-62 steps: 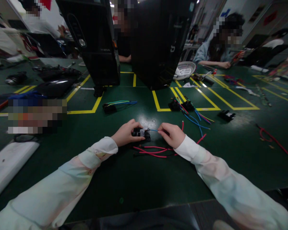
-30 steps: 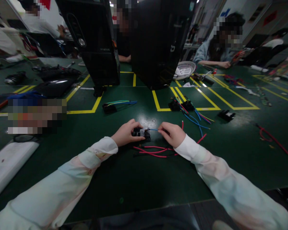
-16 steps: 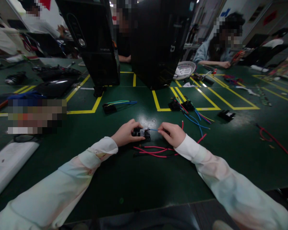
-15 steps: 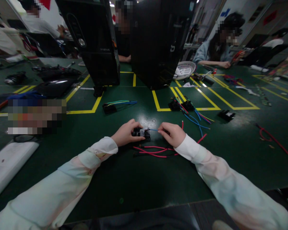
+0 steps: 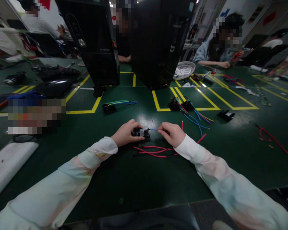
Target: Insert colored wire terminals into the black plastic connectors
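My left hand [image 5: 128, 133] grips a small black plastic housing [image 5: 146, 133] between thumb and fingers, low over the green table. From the housing's right side a thin blue wire [image 5: 154, 129] runs to my right hand [image 5: 172, 133], whose thumb and forefinger pinch it. Just below both hands lie several red wires [image 5: 156, 152] with dark ends, partly under my right wrist. Farther off to the left rests another black housing [image 5: 109, 108] with green, yellow and blue wires. Two more wired black housings [image 5: 174, 104] sit beyond my right hand.
Two tall black cases [image 5: 156, 44] stand at the table's [image 5: 144, 188] back. A white basket [image 5: 185, 69] is beside them. A bare black housing [image 5: 226, 115] and a looped red wire [image 5: 275, 140] lie right. At left is a long white object [image 5: 12, 163]. Other people sit beyond.
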The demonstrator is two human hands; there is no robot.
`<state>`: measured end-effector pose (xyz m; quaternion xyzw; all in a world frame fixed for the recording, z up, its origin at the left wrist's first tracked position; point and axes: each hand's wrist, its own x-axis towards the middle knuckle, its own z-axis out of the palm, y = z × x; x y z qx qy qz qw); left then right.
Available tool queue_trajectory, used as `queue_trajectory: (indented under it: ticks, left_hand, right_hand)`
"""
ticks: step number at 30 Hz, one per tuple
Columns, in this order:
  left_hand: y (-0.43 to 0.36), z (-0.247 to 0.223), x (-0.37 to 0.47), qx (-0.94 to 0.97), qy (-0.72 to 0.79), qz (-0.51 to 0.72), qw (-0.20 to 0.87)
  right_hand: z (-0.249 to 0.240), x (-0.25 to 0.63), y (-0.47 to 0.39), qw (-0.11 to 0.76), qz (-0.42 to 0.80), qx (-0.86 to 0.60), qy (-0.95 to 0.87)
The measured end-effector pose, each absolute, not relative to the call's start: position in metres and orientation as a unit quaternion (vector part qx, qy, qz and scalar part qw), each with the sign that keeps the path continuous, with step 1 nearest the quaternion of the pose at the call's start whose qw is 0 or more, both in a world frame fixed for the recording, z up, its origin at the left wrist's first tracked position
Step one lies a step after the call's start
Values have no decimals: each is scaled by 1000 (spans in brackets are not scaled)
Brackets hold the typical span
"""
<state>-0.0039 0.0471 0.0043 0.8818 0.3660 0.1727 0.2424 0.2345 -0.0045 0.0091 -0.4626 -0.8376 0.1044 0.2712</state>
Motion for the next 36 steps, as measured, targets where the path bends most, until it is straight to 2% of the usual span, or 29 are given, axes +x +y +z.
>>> queue_trajectory:
  ticks: [3, 8, 26, 31, 36]
  left_hand:
    - [47, 5, -4, 884, 364, 170, 239]
    - [46, 6, -4, 882, 366, 166, 244]
    - [48, 4, -4, 881, 363, 175, 247]
    - [47, 3, -4, 885, 362, 177, 233]
    - [46, 3, -5, 884, 360, 183, 235]
  right_hand:
    - [9, 234, -4, 264, 108, -457, -842]
    - [9, 232, -3, 301, 100, -436, -842]
    - [24, 239, -9, 287, 101, -441, -845]
    - [27, 226, -22, 248, 137, -381, -880]
    - [24, 212, -35, 157, 123, -370, -908]
